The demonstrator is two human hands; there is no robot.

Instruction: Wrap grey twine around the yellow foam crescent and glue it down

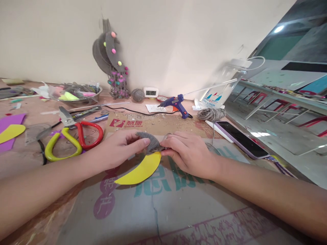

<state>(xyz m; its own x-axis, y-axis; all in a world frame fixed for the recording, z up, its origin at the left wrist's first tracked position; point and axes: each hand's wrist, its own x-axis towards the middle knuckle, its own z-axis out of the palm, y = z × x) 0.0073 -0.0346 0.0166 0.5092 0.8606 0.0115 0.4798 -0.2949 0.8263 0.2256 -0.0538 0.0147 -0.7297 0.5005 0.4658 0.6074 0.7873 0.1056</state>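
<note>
Between my hands is a yellow crescent-shaped piece (143,170), its upper part wrapped in grey yarn (151,141). My left hand (127,144) pinches the wrapped part between thumb and fingers. My right hand (187,151) is closed at the piece's right end, where the grey yarn runs under the fingertips; exactly what they grip there is partly hidden. The bare yellow part curves down to the left over the cardboard sheet (122,207). A strand trails from my right hand's side toward a grey yarn ball (211,114).
Scissors (74,136) with red and yellow handles lie at left, near purple and yellow sheets (12,132). A blue glue gun (176,104) stands behind my hands, its cord running left. A phone (240,139), a clear plastic jug (222,85) and a small clock (150,92) are around.
</note>
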